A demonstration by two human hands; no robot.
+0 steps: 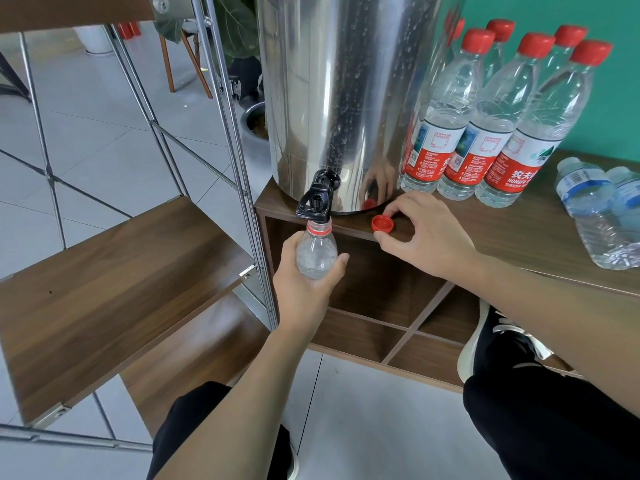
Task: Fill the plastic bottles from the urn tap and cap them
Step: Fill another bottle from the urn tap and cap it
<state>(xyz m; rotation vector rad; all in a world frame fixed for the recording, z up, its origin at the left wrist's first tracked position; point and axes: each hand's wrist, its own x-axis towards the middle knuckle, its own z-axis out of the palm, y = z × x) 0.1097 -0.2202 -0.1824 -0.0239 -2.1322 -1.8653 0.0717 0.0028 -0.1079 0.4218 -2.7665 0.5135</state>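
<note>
A steel urn [346, 98] stands on a wooden cabinet [519, 230], its black tap [317, 199] hanging over the front edge. My left hand [304, 282] grips a clear uncapped plastic bottle [317, 251] by its shoulder and holds its red-ringed mouth right under the tap. No water stream is visible. A loose red cap [382, 224] lies on the cabinet top beside the urn. My right hand [426, 233] curls round it, index finger on its far side and thumb at its near side.
Several capped red-label bottles [498, 116] stand right of the urn. Two crumpled blue-label bottles [602, 209] lie at the far right. A metal-framed wooden shelf [114, 282] stands to the left. Open cubbies sit below the cabinet top, and my shoe [498, 344] is by them.
</note>
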